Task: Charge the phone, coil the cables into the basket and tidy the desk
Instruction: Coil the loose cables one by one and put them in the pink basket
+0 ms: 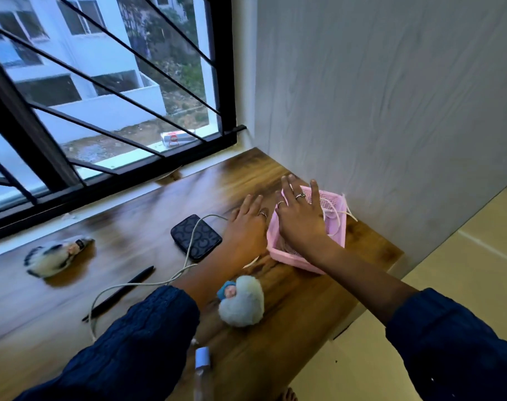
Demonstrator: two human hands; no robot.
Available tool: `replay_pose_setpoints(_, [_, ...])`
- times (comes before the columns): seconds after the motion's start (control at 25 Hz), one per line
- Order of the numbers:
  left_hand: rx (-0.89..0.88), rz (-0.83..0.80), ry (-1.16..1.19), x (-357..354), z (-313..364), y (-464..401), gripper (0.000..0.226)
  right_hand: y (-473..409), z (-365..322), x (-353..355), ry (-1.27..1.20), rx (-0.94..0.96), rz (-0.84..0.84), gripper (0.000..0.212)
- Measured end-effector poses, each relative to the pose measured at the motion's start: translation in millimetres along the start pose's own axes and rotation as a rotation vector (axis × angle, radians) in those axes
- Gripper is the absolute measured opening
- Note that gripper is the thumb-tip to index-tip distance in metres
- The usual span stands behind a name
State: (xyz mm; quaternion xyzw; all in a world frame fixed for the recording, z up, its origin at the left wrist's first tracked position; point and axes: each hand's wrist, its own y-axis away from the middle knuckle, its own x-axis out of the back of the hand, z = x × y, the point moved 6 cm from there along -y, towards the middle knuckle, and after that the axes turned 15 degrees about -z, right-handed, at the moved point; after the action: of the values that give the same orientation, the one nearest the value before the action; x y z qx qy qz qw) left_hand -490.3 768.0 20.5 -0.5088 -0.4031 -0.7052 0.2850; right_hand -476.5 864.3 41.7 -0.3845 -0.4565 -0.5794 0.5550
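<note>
Two hands, both flat with straight fingers: your right hand [300, 215] spreads over the pink basket [337, 227], where white cable [334, 212] lies coiled, and your left hand [246, 227] rests just beside it. The phone [196, 237] lies on the desk [289, 328], a cable across it.

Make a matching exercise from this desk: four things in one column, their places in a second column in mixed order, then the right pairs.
Things
1. phone
2. pink basket
3. pen
4. heart-shaped plush

Places
A. at the desk's right end, next to the grey wall, under the right hand
B. between the two forearms, nearer the person than the basket
C. left of the left hand, with a white cable lying across it
D. left of the left sleeve, crossed by the white cable

Pairs: 1-C, 2-A, 3-D, 4-B
</note>
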Motion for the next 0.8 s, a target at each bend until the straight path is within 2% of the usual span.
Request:
replay_pose_setpoints(0.16, [0.084, 0.059, 0.008, -8, -50, 43, 0.052, 9, -51, 19, -0.047, 0.072, 0.106, 0.055])
replay_pose_setpoints(0.36, [0.223, 0.055, 0.056, -25, -113, 92, 0.054, 20, -120, 28, -0.094, 0.204, 0.167, 0.057])
replay_pose_setpoints(0.52, [0.369, 0.073, 0.073, -44, -164, 138, 0.05, 26, -188, 13, -0.134, 0.34, 0.011, 0.06])
replay_pose_setpoints(0.72, [0.499, 0.061, 0.143, -62, -204, 176, 0.051, 27, -236, -14, -0.185, 0.381, -0.23, 0.059])
replay_pose_setpoints(0.8, [0.515, 0.079, 0.178, -65, -214, 185, 0.05, 26, -245, -20, -0.236, 0.387, -0.27, 0.055])
